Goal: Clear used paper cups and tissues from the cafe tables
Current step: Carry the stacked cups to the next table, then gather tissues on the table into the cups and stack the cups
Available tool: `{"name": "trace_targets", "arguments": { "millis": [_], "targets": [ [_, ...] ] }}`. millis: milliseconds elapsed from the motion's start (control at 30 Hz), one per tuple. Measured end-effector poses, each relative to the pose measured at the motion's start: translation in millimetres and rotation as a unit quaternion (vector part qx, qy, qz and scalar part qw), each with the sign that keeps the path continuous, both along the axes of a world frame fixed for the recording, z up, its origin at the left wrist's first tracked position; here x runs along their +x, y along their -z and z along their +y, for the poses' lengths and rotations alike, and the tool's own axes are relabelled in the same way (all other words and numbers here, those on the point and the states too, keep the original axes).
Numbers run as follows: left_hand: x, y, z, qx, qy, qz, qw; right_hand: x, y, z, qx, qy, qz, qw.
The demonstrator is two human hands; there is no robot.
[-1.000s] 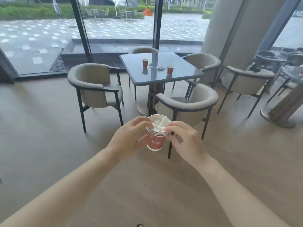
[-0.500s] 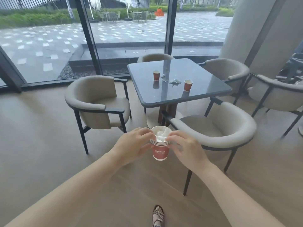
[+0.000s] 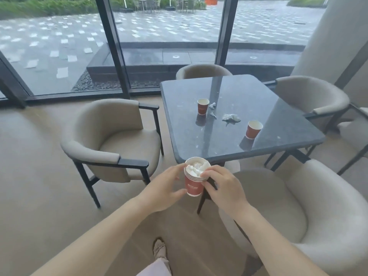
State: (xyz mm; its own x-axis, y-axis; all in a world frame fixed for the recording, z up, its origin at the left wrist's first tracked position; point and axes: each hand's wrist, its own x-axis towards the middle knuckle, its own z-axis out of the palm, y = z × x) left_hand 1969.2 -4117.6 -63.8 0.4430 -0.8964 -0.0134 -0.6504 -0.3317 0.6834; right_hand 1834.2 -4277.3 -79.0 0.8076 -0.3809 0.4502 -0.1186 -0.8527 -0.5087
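Observation:
A stack of several nested red paper cups (image 3: 192,186), stuffed with white tissue, hangs in front of me just before the table's near edge. My left hand (image 3: 163,188) grips its left side and my right hand (image 3: 223,188) pinches its rim from the right. On the dark glossy table (image 3: 278,124) stand two red paper cups, one at the middle (image 3: 202,106) and one nearer the right (image 3: 253,130). Crumpled tissues lie between them, a larger one (image 3: 231,117) and two small bits (image 3: 212,105) beside the middle cup.
Beige armchairs ring the table: one to the left (image 3: 111,140), one at the near right (image 3: 310,208), one at the far right (image 3: 310,96), one behind (image 3: 203,71). Glass walls with dark frames run behind. My foot (image 3: 159,250) shows on the wood floor.
I have walked closer to the table, which now looms larger and nearer. Both hands still hold the cup stack, now almost at the table's near edge.

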Motion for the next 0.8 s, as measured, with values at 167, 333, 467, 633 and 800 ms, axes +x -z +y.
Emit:
{"name": "trace_targets", "arguments": {
  "millis": [167,333,467,633,800],
  "targets": [
    [92,7,-83,-0.017,0.016,0.073,0.997,81,9,-69,-0.001,0.033,0.018,0.999],
    [178,14,-165,0.045,0.090,-0.007,0.995,146,20,-131,0.017,0.084,0.040,0.996],
    [221,25,-223,0.064,0.147,-0.086,0.983,185,31,-177,0.025,0.119,0.053,0.991],
    [250,40,-285,0.127,0.166,-0.092,0.974,221,52,-239,0.056,0.129,0.098,0.985],
    [265,49,-335,0.166,0.144,-0.077,0.973,249,67,-299,0.053,0.105,0.128,0.985]
  ]
}}
